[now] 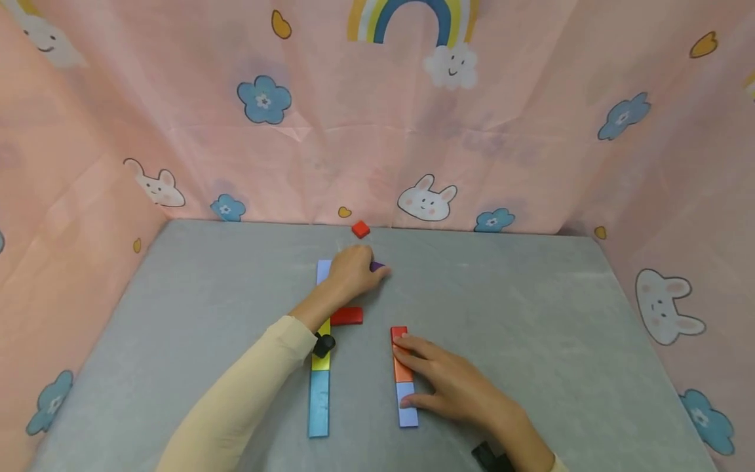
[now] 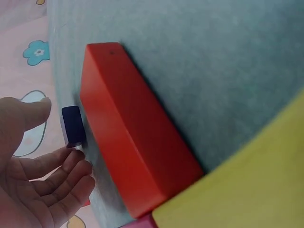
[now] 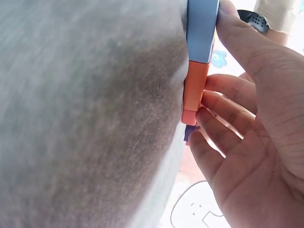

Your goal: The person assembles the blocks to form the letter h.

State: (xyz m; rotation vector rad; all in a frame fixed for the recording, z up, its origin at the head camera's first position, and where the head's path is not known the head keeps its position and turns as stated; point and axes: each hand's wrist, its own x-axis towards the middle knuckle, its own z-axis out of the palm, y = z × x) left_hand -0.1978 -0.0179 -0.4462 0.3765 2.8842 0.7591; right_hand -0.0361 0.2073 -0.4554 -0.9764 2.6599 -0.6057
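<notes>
My left hand [image 1: 352,270] reaches over the top of the left column, its fingertips at one end of a small purple block [image 2: 73,126]. The thumb stands apart from that block in the left wrist view. Under the left forearm, a red block [image 2: 137,123] juts sideways from a yellow block [image 1: 321,362]. A lavender block [image 1: 323,270] tops this column and a light blue block [image 1: 319,403] ends it. My right hand [image 1: 457,383] rests fingers and thumb along a shorter column of a red block [image 1: 398,332], an orange block [image 1: 404,372] and a lavender block [image 1: 407,418].
A loose red block [image 1: 360,229] lies at the back edge of the grey table [image 1: 501,295]. Behind and at the sides hangs a pink printed curtain [image 1: 330,164]. The left forearm [image 1: 242,393] crosses above the left column and hides part of it.
</notes>
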